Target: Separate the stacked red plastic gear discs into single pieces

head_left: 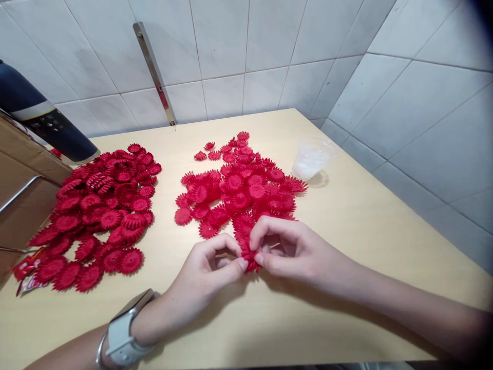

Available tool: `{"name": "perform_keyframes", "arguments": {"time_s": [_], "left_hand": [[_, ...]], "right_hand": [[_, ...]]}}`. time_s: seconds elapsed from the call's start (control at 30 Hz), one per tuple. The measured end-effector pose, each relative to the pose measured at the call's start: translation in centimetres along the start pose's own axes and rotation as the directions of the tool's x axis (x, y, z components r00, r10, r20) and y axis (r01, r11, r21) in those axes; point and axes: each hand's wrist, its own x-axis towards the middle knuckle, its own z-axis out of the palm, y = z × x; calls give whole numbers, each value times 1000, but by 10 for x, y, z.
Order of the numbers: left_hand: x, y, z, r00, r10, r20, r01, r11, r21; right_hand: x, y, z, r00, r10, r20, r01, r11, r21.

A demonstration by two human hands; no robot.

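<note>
Between my two hands is a red fringed fabric flower (251, 261), pinched from both sides near the table's front. My left hand (217, 264), with a watch on its wrist, grips the flower's left edge between thumb and forefinger. On the other side, the thumb and forefinger of my right hand (287, 249) close on its right edge. Just beyond my fingers spreads a loose pile of similar red flowers (239, 187), some overlapping. My fingers partly cover the held flower, so its far side is hidden.
A second heap of red flowers (111, 218) lies at the left, beside a cardboard box (23, 169) and a dark bottle (42, 113). A small wrapper (31, 280) pokes out there. At the right stands a clear plastic cup (311, 159) with whitish contents. Tiled walls border the table.
</note>
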Motion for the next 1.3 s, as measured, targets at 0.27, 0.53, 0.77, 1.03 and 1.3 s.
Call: {"name": "perform_keyframes", "arguments": {"time_s": [0.27, 0.53, 0.77, 1.03, 1.3], "left_hand": [[0, 1, 0, 998, 8, -56, -6, 999, 38], [1, 3, -1, 992, 33, -120, -18, 992, 121], [1, 5, 0, 984, 15, -178, 5, 994, 110], [-2, 3, 0, 992, 26, -127, -18, 998, 66], [1, 4, -1, 990, 28, -140, -16, 997, 82]], "right_hand": [[2, 2, -1, 998, 67, -23, -64, 994, 90], [6, 5, -3, 992, 117, -53, -106, 979, 175], [5, -3, -16, 998, 70, -2, -70, 997, 32], [7, -13, -32, 995, 102, 20, -99, 987, -125], [8, -13, -34, 993, 114, 31, -113, 993, -40]]}}
